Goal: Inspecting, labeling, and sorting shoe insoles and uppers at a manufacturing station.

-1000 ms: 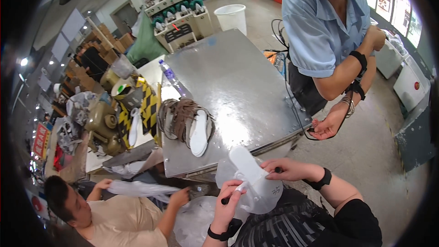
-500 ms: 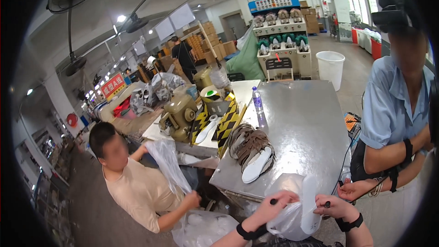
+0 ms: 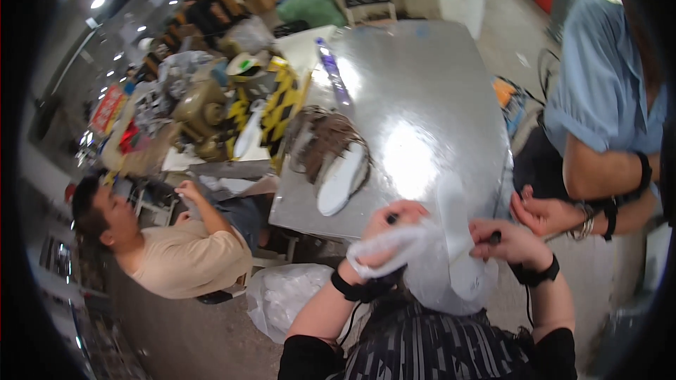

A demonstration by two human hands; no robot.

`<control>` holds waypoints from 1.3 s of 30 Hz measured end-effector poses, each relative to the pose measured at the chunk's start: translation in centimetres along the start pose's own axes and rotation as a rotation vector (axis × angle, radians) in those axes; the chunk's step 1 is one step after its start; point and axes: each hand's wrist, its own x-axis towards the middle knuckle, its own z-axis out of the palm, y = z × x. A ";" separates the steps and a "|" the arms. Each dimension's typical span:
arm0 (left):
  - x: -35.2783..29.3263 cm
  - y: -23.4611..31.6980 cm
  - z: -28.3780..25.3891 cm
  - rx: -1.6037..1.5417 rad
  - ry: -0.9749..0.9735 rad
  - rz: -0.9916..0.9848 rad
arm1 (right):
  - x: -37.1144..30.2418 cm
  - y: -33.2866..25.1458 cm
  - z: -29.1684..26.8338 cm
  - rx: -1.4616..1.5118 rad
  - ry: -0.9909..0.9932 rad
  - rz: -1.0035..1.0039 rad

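My right hand (image 3: 520,246) is closed on the edge of a long white insole (image 3: 452,214), which stands nearly upright in front of me. A clear plastic bag (image 3: 424,271) hangs open behind and beside the insole, whose lower end overlaps it. My left hand (image 3: 386,225) grips the bag's upper edge, with loose film looped across the palm. Small black pieces sit on fingers of both hands, and a black band circles each wrist. Ahead on the table (image 3: 451,112), a second white insole (image 3: 343,179) lies against a bundle of brown laces and straps (image 3: 318,142).
A purple-labelled bottle (image 3: 332,74) stands on the metal table. At left sits a person in beige (image 3: 190,253), near a floor bag of white items (image 3: 289,295). To my right, another person's hand (image 3: 542,212) is close to mine. Yellow-black striped holders (image 3: 282,98) stand at back left.
My view has tipped down and shifted. The bag's edge now loops over my left palm, and the insole stays in my right hand. The person at left no longer holds up a plastic bag.
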 end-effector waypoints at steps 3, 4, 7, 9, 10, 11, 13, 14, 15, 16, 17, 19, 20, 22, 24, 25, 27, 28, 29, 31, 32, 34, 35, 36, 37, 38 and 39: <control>3.9 -0.2 -4.1 -0.559 0.385 0.004 | -0.9 0.2 -0.4 0.008 0.131 0.081; 5.7 -2.4 -9.0 -0.858 -0.050 0.283 | -0.8 0.2 -0.8 -0.020 0.150 0.102; 8.4 0.5 -5.8 -0.763 0.306 0.133 | 0.0 0.9 -1.4 -0.007 0.279 0.112; 9.7 -0.1 -4.9 -0.641 0.380 0.174 | 0.8 0.2 -1.5 -0.026 0.346 0.159; 10.5 -0.3 -4.7 -0.511 0.456 0.222 | 1.3 0.1 -1.5 0.046 0.406 0.115; 10.9 -1.9 -5.7 -0.511 0.444 0.219 | 2.0 0.1 -1.7 0.114 0.458 0.064; 10.9 -6.8 -8.8 -0.172 0.471 0.098 | 3.8 0.9 -2.2 0.139 0.484 0.051; 10.1 -6.1 -7.7 -0.002 0.334 0.065 | 4.3 1.4 -2.4 0.183 0.492 0.040; 9.5 -5.5 -6.1 0.165 0.195 0.033 | 4.7 1.7 -2.4 0.225 0.499 0.030; 9.3 -5.2 -5.1 0.258 0.075 0.179 | 5.3 1.3 -2.1 0.213 0.467 0.018; 9.6 -4.4 -3.9 0.437 0.023 0.364 | 5.8 1.1 -1.6 0.214 0.461 0.030; 11.0 -3.5 -2.6 0.611 -0.026 0.544 | 7.1 0.8 -1.3 0.247 0.453 -0.015; 11.5 -3.4 -2.3 0.657 -0.097 0.422 | 7.7 0.9 -1.4 0.246 0.446 -0.006; 12.3 -3.8 -2.7 0.688 -0.120 0.362 | 8.2 1.3 -1.3 0.232 0.508 0.043; 12.8 -3.7 -4.3 0.848 -0.055 0.500 | 7.7 2.5 -1.8 0.321 0.555 0.031; 13.1 -3.1 -5.1 1.010 0.015 0.648 | 7.4 3.0 -2.1 0.409 0.603 0.009; 13.5 -3.3 -6.6 0.988 0.053 0.737 | 6.8 3.9 -2.2 0.473 0.637 -0.013; 13.8 -3.5 -7.7 0.991 0.149 0.695 | 6.4 4.7 -2.4 0.502 0.688 -0.047; 14.2 -3.7 -8.6 0.991 0.237 0.651 | 6.2 4.9 -2.4 0.533 0.746 -0.080; 15.3 -3.0 -10.4 0.838 0.273 0.555 | 5.8 4.7 -2.6 0.629 0.795 -0.121; 15.7 -2.7 -10.6 0.687 0.319 0.458 | 5.7 5.2 -2.7 0.700 0.776 -0.155; 15.5 -2.3 -9.1 0.666 0.207 0.457 | 6.0 6.7 -2.7 0.792 0.798 -0.195; 15.2 -2.2 -8.4 0.643 0.108 0.453 | 5.8 7.3 -2.6 0.797 0.805 -0.199; 14.8 -2.2 -7.9 0.665 -0.024 0.432 | 5.6 7.6 -2.4 0.789 0.793 -0.174; 14.2 -1.4 -7.2 0.671 -0.030 0.430 | 5.6 7.8 -2.1 0.783 0.778 -0.149; 13.6 -0.3 -6.3 0.842 -0.118 0.351 | 5.8 6.7 -1.8 0.767 0.763 -0.115; 13.2 0.6 -5.5 1.010 -0.207 0.268 | 5.6 6.1 -1.5 0.775 0.766 -0.113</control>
